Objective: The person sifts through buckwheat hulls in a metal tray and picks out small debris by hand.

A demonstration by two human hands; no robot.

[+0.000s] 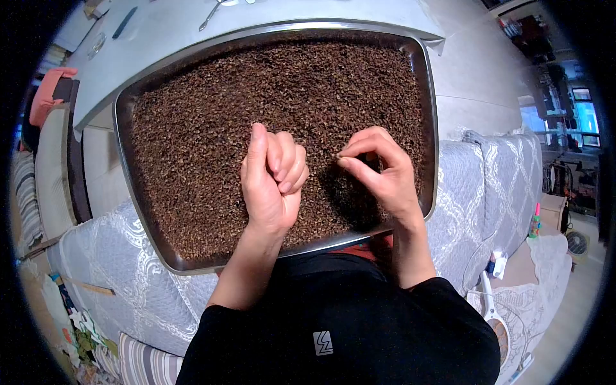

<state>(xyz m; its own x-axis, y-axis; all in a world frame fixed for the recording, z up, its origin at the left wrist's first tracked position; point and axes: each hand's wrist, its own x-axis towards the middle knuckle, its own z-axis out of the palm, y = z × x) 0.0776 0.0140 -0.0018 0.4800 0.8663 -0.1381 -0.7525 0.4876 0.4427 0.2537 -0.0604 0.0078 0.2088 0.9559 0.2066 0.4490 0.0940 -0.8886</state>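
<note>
A large metal tray (431, 128) holds a thick layer of small dry brown pieces (212, 141), like husks or peppercorns; I cannot tell which. Over the middle of this layer, my left hand (274, 173) is turned palm up, its fingers curled in and the thumb straight. Whatever the curled fingers may hold is hidden. To its right, my right hand (383, 168) pinches a tiny dark piece (340, 156) between thumb and fingertip, just above the layer. A dark shadow falls on the pieces beneath that hand.
The tray's far side meets a white table (163, 32) with a spoon (208, 18) on it. Behind me runs a sofa with a grey-white patterned cover (459, 186). At the right are a white racket-shaped object (494, 314) and a small green bottle (534, 226).
</note>
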